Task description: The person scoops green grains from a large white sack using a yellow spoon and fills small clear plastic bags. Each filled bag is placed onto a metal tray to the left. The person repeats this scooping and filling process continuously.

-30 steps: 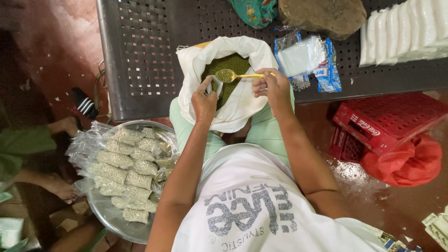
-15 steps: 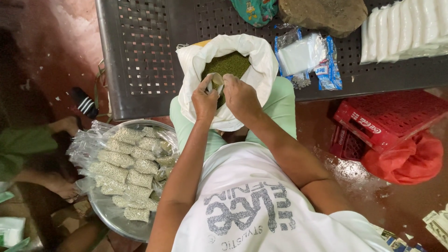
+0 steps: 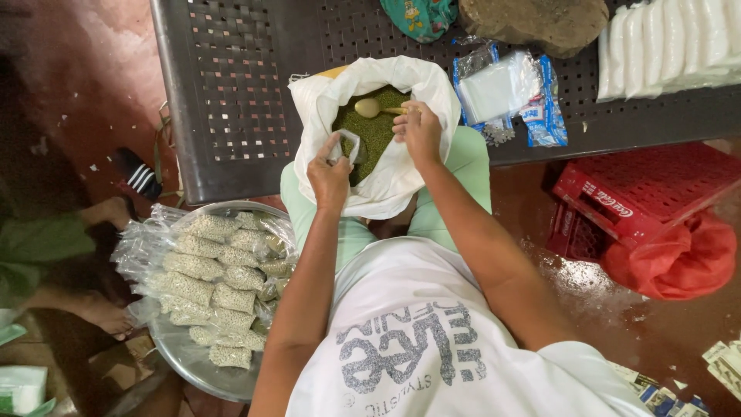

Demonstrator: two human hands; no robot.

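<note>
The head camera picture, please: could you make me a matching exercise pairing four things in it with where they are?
Things:
1. spoon
2. small clear bag
3. filled packets
4. red crate

Places:
A. heaped on the round metal tray
B. on the floor under the bench's right end
C. in the left hand
D. lying on the green grains, its handle at the right hand

Pairs: 1-D, 2-C, 3-A, 4-B

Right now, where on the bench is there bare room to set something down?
Free: the perforated bench left of the white sack. Crowded: right of the sack, with the packet of clear bags, a stone and stacked white packets.
</note>
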